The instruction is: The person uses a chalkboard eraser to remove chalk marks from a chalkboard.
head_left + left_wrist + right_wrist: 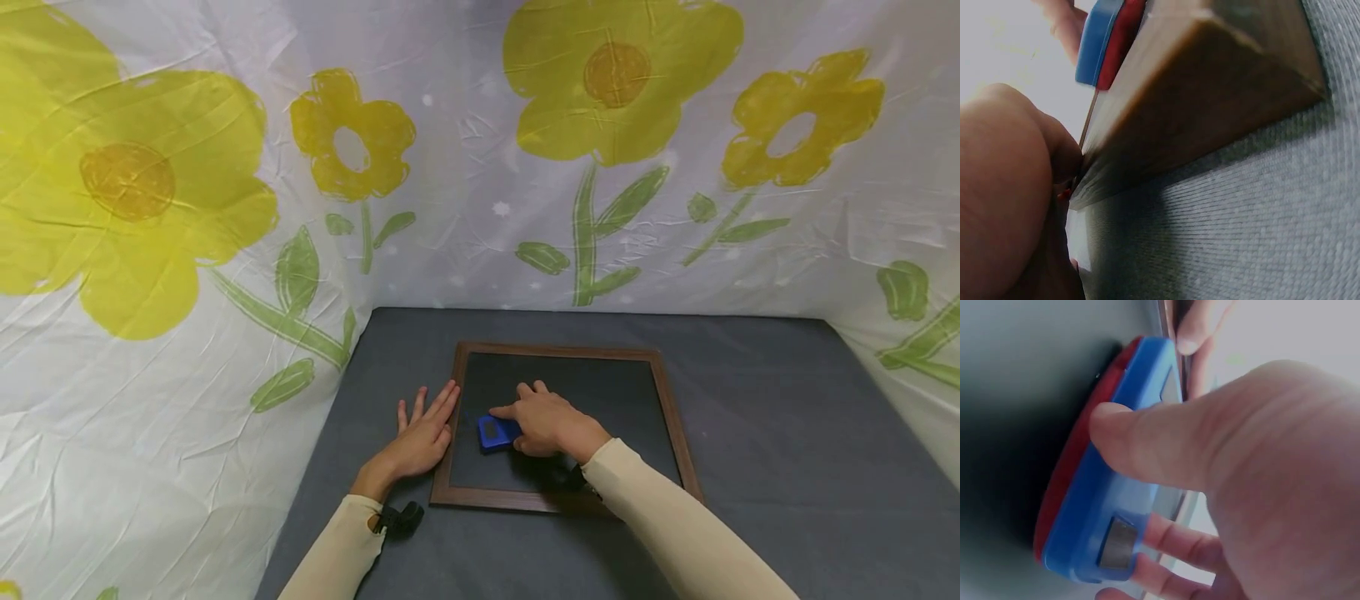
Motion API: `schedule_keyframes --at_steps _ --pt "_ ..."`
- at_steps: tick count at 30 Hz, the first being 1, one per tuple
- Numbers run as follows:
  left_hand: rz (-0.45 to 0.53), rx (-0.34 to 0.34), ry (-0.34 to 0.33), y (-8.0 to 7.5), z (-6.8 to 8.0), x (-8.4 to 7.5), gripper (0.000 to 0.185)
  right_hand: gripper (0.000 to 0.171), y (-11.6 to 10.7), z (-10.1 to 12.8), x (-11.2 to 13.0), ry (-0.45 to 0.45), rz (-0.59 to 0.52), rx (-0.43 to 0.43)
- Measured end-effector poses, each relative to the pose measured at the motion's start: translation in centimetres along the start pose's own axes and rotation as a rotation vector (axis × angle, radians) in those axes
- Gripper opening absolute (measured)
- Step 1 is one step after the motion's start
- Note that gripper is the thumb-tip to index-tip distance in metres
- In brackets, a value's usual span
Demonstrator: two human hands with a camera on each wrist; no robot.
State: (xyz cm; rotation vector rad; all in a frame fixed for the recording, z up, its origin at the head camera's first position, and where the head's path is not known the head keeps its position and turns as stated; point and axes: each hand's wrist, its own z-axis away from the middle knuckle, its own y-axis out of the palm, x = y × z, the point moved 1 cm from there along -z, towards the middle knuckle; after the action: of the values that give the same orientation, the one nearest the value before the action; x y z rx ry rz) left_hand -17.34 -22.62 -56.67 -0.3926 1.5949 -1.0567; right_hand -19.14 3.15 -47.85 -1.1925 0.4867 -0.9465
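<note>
A dark chalkboard (562, 392) in a brown wooden frame lies flat on the grey-covered table. My right hand (551, 421) grips a blue board eraser (495, 433) on the left half of the board. In the right wrist view, the thumb presses one long side of the eraser (1147, 375) and other fingers hold the far side. Its red felt underside (1079, 456) faces the board. My left hand (420, 437) rests on the left edge of the frame with its fingers stretched out. The left wrist view shows that hand (1004, 187) beside the wooden frame (1166, 106).
Dark grey cloth (772, 417) covers the table around the board. Behind and at the sides hangs a white curtain (450, 208) printed with yellow flowers. A small black camera (401, 518) is strapped to the left wrist.
</note>
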Motion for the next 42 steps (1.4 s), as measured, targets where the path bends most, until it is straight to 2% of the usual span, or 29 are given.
schedule_keyframes --at_steps 7,12,21,28,34,38,42 --pt "-0.004 -0.019 0.008 0.3 -0.2 0.5 0.069 0.062 -0.1 1.7 -2.0 -0.049 -0.059 -0.050" --pt "0.015 -0.029 0.025 0.4 0.1 0.4 0.070 0.064 -0.9 3.7 -4.6 -0.026 -0.169 -0.129" --pt "0.011 -0.036 0.034 0.4 -0.1 0.4 0.069 0.073 -4.7 8.5 -11.1 0.100 -0.259 -0.311" --pt "0.025 -0.040 0.042 0.3 0.3 0.6 0.069 0.083 -6.5 12.9 -15.9 0.283 -0.303 -0.374" --pt "0.000 -0.046 0.001 0.7 0.5 1.1 0.069 0.094 -4.9 16.4 -19.7 0.460 -0.392 -0.360" --pt "0.007 -0.050 0.003 0.9 0.2 1.1 0.068 0.100 -2.3 18.4 -21.5 0.555 -0.433 -0.316" --pt "0.012 -0.049 0.016 1.0 -0.1 0.9 0.069 0.106 0.7 19.4 -22.6 0.640 -0.465 -0.280"
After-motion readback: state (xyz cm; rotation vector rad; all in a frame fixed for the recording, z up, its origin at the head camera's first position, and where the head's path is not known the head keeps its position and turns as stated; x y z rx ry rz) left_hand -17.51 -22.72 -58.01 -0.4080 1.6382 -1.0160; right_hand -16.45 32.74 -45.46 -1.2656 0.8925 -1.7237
